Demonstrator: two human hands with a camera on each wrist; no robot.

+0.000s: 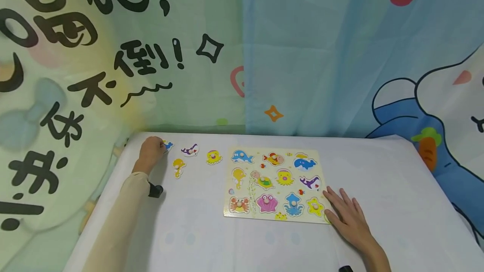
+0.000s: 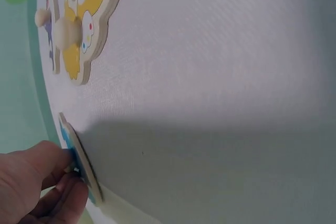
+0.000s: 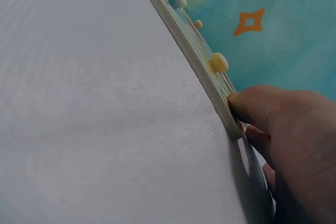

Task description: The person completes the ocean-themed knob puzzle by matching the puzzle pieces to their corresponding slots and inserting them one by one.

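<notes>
at the far left of the counter (image 1: 378,171), left hand (image 1: 150,151) pinches a blue fish piece (image 2: 79,158) by its edge, tipping it up off the cloth. right hand (image 1: 349,217) lies flat, fingers straight, against the near right corner of the puzzle board (image 1: 321,154), thumb on its edge. board looks mostly filled, about a dozen pieces seated. loose ones off the board: purple whale piece (image 1: 190,150), yellow seahorse piece (image 1: 178,167), yellow octopus piece (image 1: 213,157), plus the one in hand. judging by that, roughly four left outstanding.
</notes>
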